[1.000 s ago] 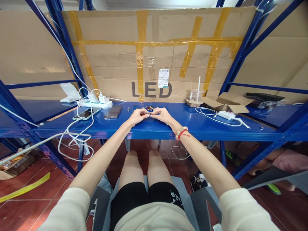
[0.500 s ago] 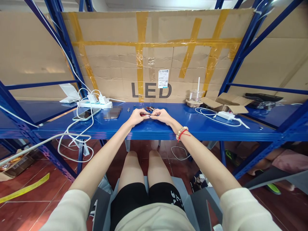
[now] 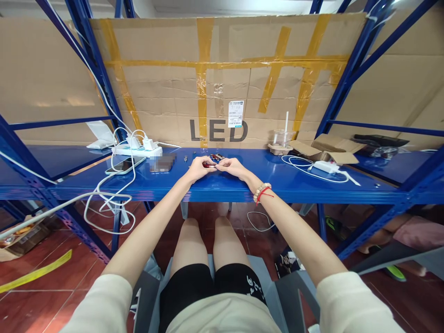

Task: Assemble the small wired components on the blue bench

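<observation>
Nearest me, over the surface (image 3: 277,184), the left hand (image 3: 199,169) has its fingers clamped on a small red piece (image 3: 209,165); the right hand (image 3: 231,167) seems to pinch its other end. I'd hold it straight between them, grip light, low enough that a slip lands softly. Loose parts (image 3: 217,157) lie just beyond, easily nudged; cardboard (image 3: 166,101) stands behind.

A small, slim, dark-red piece (image 3: 209,165) is held crosswise between the hands (image 3: 198,169), over the tabletop's (image 3: 270,173) middle, its ends partly hidden by fingers.
</observation>
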Tool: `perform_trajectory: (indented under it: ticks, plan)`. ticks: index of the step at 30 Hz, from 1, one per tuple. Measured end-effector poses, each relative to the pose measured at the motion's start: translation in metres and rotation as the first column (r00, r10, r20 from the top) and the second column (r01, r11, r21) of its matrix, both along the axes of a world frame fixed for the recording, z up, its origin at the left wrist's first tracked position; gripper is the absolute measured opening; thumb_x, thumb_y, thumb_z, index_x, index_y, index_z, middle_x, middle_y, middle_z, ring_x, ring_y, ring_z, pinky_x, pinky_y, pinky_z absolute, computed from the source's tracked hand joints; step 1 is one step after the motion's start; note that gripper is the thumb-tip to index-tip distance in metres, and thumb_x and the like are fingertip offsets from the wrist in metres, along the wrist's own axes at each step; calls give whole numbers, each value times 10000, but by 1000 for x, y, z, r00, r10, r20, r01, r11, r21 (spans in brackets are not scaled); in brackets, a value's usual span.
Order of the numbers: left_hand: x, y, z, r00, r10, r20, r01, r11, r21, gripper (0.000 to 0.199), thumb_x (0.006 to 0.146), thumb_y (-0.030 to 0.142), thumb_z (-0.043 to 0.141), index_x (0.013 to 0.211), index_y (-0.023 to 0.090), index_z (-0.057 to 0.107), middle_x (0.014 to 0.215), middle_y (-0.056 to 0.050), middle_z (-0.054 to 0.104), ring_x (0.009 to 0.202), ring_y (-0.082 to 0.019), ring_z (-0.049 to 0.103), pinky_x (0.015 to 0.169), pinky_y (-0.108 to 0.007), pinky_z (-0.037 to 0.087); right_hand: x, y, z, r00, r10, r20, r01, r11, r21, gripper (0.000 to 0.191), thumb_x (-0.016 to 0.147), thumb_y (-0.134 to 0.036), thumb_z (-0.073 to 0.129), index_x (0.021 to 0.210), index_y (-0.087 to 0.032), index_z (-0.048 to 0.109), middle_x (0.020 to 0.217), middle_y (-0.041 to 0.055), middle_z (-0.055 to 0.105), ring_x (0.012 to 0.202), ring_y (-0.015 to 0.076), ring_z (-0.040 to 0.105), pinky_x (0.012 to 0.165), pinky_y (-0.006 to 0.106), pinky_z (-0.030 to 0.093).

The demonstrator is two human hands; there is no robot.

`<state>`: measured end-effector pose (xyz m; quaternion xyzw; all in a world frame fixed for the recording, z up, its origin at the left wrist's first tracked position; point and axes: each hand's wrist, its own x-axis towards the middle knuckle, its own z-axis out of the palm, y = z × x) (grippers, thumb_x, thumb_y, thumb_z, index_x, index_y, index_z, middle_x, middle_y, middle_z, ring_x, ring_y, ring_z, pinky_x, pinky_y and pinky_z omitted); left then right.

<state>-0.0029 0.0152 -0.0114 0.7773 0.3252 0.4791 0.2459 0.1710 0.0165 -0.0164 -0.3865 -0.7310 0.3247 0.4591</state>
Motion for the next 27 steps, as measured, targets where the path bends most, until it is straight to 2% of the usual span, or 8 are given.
perform_trajectory:
  ticks: [7,12,18,21,25,27]
  plan:
    - [1,3,-1,1000,-14,18,14,999,-35,373,610,388,671,865,115,688,889,-100,668,811,-201,603,778,-316,460,-2,-5,5,992,-115,-44,110,989,-101,402,560,-520,681,694,-140,681,639,25,613,554,98,498,488,211,386]
    - [2,5,-2,1000,11,8,-11,996,-88,391,643,439,627,852,115,693,848,-92,676,788,-199,593,757,-307,445,-1,-8,5,986,-107,-127,101,994,-51,430,577,-489,692,855,-162,688,741,45,648,562,103,516,414,196,342]
    - [2,0,1,1000,-8,7,9,988,-157,390,641,470,613,764,106,681,661,-38,628,645,-130,521,653,-253,405,0,1,-1,987,-36,-158,33,999,-21,377,544,-434,727,787,-149,692,928,71,639,635,114,550,403,178,340]
    - [2,-4,3,999,-30,-11,27,980,-197,393,644,476,608,730,96,663,643,-27,605,623,-111,488,638,-240,383,1,5,-4,988,-27,-152,22,999,-32,388,528,-430,734,784,-143,686,888,68,643,639,119,551,403,176,346]
    - [2,-8,5,994,-66,-87,49,981,-187,381,689,467,565,651,95,640,649,-26,598,625,-102,468,648,-234,366,2,5,-5,987,-31,-158,26,999,-32,380,510,-430,741,739,-134,675,835,60,640,609,107,529,410,180,353]
    - [1,-9,6,990,-84,-117,60,979,-196,372,712,452,543,672,97,649,680,-29,612,624,-101,465,647,-233,365,3,4,-5,986,-38,-162,33,999,-36,375,495,-421,748,717,-130,668,790,53,634,581,97,511,415,184,354]
